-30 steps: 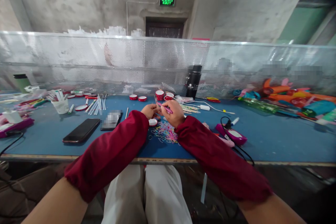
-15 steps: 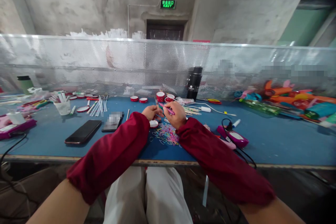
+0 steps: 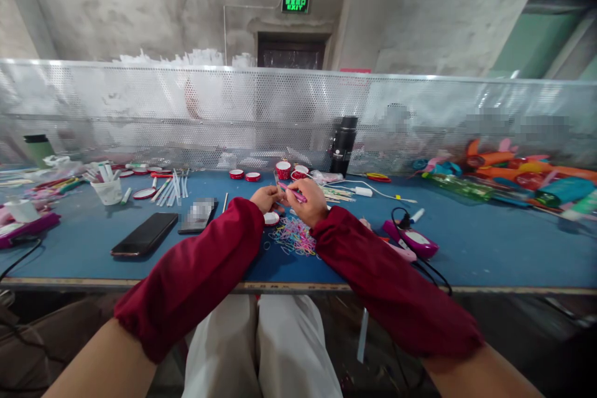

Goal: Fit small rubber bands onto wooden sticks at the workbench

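Note:
Both my arms wear dark red sleeves and meet at the middle of a blue table (image 3: 489, 255). My right hand (image 3: 308, 200) is closed round a thin pink stick (image 3: 293, 193) that points left toward my other hand. My left hand (image 3: 265, 198) is pinched shut on something small that I cannot make out, close to the stick's tip. Just below the hands lies a heap of coloured rubber bands (image 3: 293, 239). A small red-rimmed lid (image 3: 271, 218) sits beside my left wrist.
A black phone (image 3: 144, 233) and a second, blurred one (image 3: 198, 214) lie to the left. A pink device (image 3: 411, 239) with a black cable lies to the right. A black flask (image 3: 344, 144), red lids (image 3: 244, 174), white sticks (image 3: 173, 188) and a white cup (image 3: 108, 188) stand further back, before a perforated metal screen (image 3: 140, 112).
The hands stay together over the rubber bands with only slight shifts of the stick; the view has bobbed a little.

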A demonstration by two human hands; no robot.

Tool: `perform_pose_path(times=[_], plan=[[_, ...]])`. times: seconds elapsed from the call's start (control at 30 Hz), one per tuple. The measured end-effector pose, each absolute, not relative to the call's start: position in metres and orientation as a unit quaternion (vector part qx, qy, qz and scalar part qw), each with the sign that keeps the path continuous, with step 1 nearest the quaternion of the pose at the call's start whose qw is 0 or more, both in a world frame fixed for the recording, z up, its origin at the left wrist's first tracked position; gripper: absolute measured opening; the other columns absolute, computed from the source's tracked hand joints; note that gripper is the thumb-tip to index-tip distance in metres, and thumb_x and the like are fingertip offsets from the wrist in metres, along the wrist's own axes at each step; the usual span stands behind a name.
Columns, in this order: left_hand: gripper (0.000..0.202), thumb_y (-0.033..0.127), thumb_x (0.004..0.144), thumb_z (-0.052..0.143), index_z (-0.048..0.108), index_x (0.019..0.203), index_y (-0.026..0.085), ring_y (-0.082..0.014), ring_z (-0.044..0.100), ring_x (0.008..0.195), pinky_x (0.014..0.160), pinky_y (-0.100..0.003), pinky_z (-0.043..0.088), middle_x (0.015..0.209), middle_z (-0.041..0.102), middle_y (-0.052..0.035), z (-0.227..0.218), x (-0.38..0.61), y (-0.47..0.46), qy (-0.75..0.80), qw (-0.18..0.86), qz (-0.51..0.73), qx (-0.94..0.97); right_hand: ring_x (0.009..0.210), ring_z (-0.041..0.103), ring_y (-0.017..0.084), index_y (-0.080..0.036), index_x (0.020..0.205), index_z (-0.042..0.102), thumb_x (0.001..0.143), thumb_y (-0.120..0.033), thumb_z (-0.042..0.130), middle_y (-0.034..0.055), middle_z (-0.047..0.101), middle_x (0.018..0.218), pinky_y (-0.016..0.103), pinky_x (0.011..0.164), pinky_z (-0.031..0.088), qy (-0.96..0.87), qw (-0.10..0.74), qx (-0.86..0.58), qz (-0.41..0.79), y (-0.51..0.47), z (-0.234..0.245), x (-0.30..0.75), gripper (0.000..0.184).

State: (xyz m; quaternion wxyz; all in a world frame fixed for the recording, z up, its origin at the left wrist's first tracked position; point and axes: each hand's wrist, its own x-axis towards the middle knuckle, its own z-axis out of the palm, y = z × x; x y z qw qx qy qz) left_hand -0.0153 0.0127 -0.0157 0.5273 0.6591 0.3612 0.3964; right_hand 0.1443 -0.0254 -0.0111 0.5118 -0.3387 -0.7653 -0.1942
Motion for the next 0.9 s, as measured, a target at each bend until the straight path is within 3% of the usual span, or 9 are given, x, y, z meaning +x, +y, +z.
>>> perform_pose_path(times=[0.33, 0.53, 0.9], plan=[[0.016, 0.027, 0.081, 0.062, 0.059, 0.084, 0.012, -0.0087, 0.061, 0.048, 0.038, -0.017, 0.029, 0.074, 0.069, -0.0038, -0.0161, -0.0160, 0.0114, 0.349, 0.528, 0.403, 0.660, 0.076, 0.055, 0.019, -0.022, 0.082, 0.058, 0.085, -0.025, 0.055, 0.0038, 0.060, 0.076, 0.034, 0.071, 0.043, -0.772, 0.510, -0.321, -0.204, -0.0261, -0.0123, 0.1417, 0.005], [0.011, 0.023, 0.082, 0.059, 0.058, 0.083, 0.012, -0.0084, 0.061, 0.048, 0.039, -0.016, 0.028, 0.074, 0.069, -0.0036, -0.0172, -0.0152, 0.0113, 0.348, 0.534, 0.401, 0.659, 0.076, 0.055, 0.019, -0.022, 0.081, 0.059, 0.084, -0.024, 0.055, 0.0039, 0.060, 0.076, 0.034, 0.070, 0.044, -0.767, 0.521, -0.317, -0.200, -0.0254, -0.0126, 0.1406, 0.005], [0.017, 0.028, 0.081, 0.062, 0.060, 0.087, 0.013, -0.0095, 0.062, 0.050, 0.040, -0.017, 0.030, 0.078, 0.070, -0.0047, -0.0195, -0.0168, 0.0133, 0.340, 0.532, 0.407, 0.660, 0.075, 0.055, 0.018, -0.021, 0.081, 0.058, 0.086, -0.025, 0.054, 0.0038, 0.061, 0.075, 0.033, 0.071, 0.043, -0.766, 0.509, -0.329, -0.213, -0.0272, -0.0112, 0.1400, 0.008]])
